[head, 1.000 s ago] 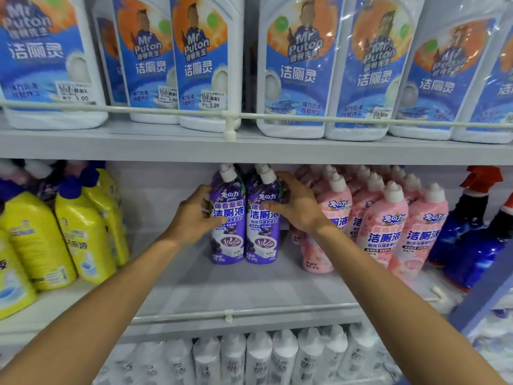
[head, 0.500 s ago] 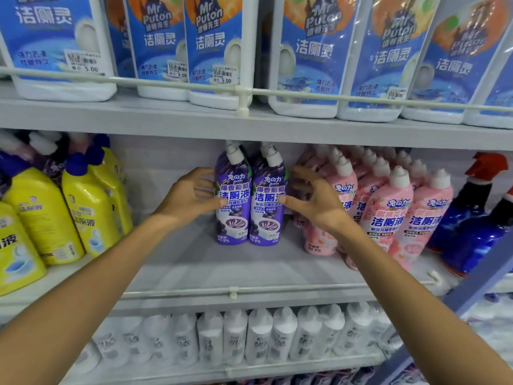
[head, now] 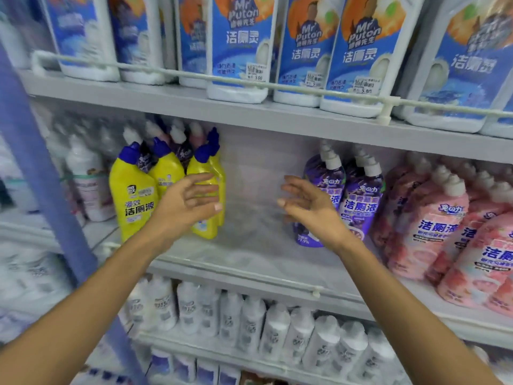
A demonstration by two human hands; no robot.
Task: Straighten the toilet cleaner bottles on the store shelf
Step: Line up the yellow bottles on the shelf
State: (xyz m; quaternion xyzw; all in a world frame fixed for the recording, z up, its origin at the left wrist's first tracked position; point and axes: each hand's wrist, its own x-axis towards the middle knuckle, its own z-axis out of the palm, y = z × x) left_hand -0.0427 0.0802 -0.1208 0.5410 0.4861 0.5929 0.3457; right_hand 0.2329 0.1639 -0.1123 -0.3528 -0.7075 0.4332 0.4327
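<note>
Both hands have come off the two purple bottles [head: 361,201] since half a second ago. The view has swung to the left too, so more of the yellow bottles [head: 136,195] show.

The purple bottles stand upright, side by side and touching, on the middle shelf [head: 249,254]. The right hand [head: 311,209] hangs in front of the left one of the pair and hides its lower part. Its grip is apart: the fingers are spread and a little bent, they point left, and they hold nothing. It is hard to tell if the back of the hand touches the bottle.

The left hand [head: 191,202] is in front of the yellow bottles, at their right end. Its grip is apart too, with loose fingers that point right, toward the other hand, and hold nothing. Whether it touches a yellow bottle is not clear. The two hands face each other across the gap between the yellow bottles and the purple bottles.

The yellow bottles have blue caps and lean on each other. Pink bottles [head: 433,218] stand packed close, just right of the purple ones. Big white and blue bottles [head: 238,45] stand on the shelf above, behind a thin white rail [head: 277,86]. Small white bottles [head: 277,329] fill the shelf below. A blue post [head: 41,190] runs up the left side. Everything looks a bit blurry.
</note>
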